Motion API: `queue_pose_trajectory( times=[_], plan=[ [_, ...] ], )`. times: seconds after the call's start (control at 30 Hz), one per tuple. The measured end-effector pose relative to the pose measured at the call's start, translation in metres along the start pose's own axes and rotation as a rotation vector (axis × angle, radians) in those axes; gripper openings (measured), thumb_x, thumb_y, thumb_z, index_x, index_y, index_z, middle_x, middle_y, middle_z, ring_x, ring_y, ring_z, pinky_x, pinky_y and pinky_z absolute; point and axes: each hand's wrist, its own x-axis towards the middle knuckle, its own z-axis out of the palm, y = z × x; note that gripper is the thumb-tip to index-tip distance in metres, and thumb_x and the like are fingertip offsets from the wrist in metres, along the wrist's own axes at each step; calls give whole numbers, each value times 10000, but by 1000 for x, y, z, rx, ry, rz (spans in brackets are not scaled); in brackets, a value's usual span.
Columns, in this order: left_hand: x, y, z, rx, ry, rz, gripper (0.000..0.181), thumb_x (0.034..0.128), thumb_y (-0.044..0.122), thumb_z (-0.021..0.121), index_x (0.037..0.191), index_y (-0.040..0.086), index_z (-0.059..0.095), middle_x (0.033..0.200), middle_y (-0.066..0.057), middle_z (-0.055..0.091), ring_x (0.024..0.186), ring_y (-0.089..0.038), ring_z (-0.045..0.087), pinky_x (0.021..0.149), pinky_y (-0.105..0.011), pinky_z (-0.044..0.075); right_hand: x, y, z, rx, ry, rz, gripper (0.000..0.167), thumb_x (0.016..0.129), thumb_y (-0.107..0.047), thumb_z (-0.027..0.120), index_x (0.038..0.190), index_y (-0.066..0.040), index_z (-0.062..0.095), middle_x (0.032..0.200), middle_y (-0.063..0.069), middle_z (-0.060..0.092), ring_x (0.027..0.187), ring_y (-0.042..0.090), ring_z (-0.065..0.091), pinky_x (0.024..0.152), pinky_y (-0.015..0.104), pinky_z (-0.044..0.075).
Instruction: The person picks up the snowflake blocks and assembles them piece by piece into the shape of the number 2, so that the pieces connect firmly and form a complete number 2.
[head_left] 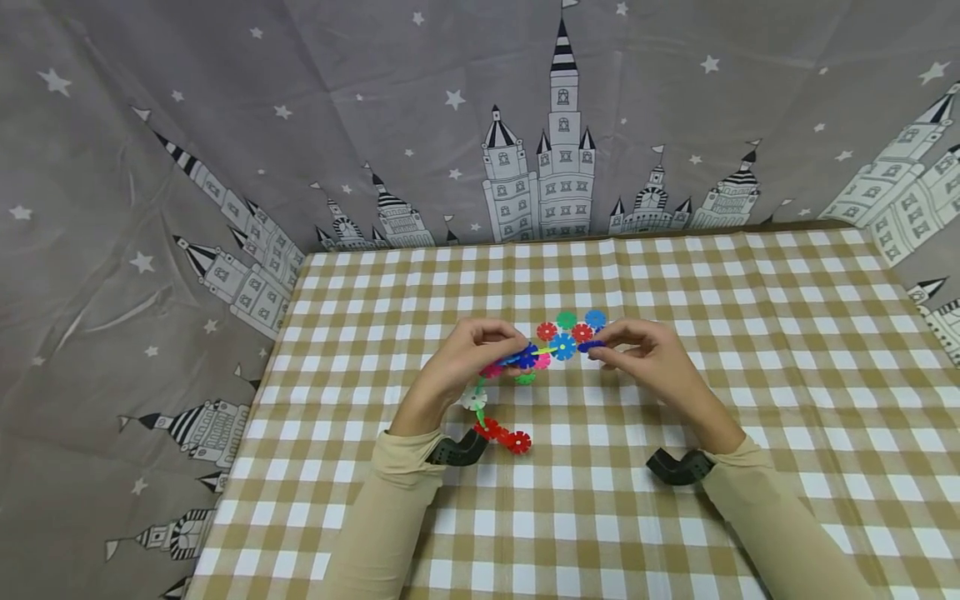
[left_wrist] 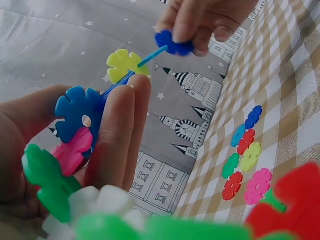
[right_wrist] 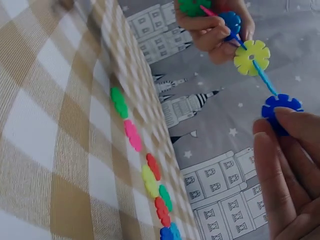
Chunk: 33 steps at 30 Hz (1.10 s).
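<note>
"Eight loose discs [left_wrist: 250, 156] lie on the surface [head_left: 570, 517], lower than the left hand [head_left: 480, 350] and right hand [head_left: 648, 350]. Is the joining only partly done?"

"It looks so. The chain [head_left: 527, 357] already runs from red discs [head_left: 517, 442] on the near side of the left hand, through its grip and across towards the right hand."

"What does the right hand have?"

"A dark blue disc [right_wrist: 270, 107], pinched between thumb and fingers. It meets the light blue disc [right_wrist: 265, 79] at the chain's end, though whether it is fully seated cannot be told."

"And the left?"

"Its fingers curl closely round the chain, the yellow disc [right_wrist: 244, 62] just beyond them. Probably more joining remains; how much is unclear."
</note>
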Motion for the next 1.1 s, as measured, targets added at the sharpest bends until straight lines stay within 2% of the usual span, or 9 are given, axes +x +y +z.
queue_pose_trajectory(
  times=[0.13,0.2,0.37,0.63,0.8,0.93,1.1],
  plan=[
    [0,0,0,-6,0,-9,154,970,45,682,1037,-91,709,864,-23,756,710,-119,721,736,-334,642,-1,-4,2,42,18,-54,96,914,27,744,1010,29,736,988,-81,747,784,94,743,702,352,640],
    [1,-1,0,-10,-3,-13,135,963,32,689,1025,-87,709,867,-25,758,722,-121,723,748,-352,646,-1,-5,3,41,28,-84,102,907,56,738,1006,30,742,984,-44,757,788,94,744,696,329,637],
    [2,0,0,-17,-15,-28,114,961,19,693,1010,-83,710,876,-28,769,744,-127,723,741,-324,643,-2,-6,4,-12,54,-157,133,902,73,734,1012,4,762,1002,143,767,804,68,737,686,265,627],
    [2,-1,2,11,-40,-41,129,956,31,705,1013,-83,723,817,-14,766,693,-114,706,711,-318,639,-2,-4,4,-121,56,-283,220,840,137,759,995,-13,795,988,169,780,936,-28,704,683,189,597],
    [1,-1,3,8,-34,-65,112,953,20,706,996,-81,725,814,-11,764,693,-116,709,697,-293,633,-3,-5,5,-179,52,-377,248,795,170,777,974,-1,803,946,173,789,910,48,731,694,164,588],
    [2,-1,4,-12,-28,-76,99,949,1,704,988,-88,722,822,-22,763,712,-130,714,693,-274,629,-4,-6,6,-240,48,-418,249,792,154,792,988,2,803,960,150,799,895,129,757,748,144,586],
    [2,-4,7,-40,-38,-82,108,957,-9,692,1002,-103,719,836,-26,762,746,-144,730,711,-274,633,-5,-7,5,-262,50,-430,267,784,171,790,987,-2,805,964,134,804,914,74,753,785,132,579]
  ],
)
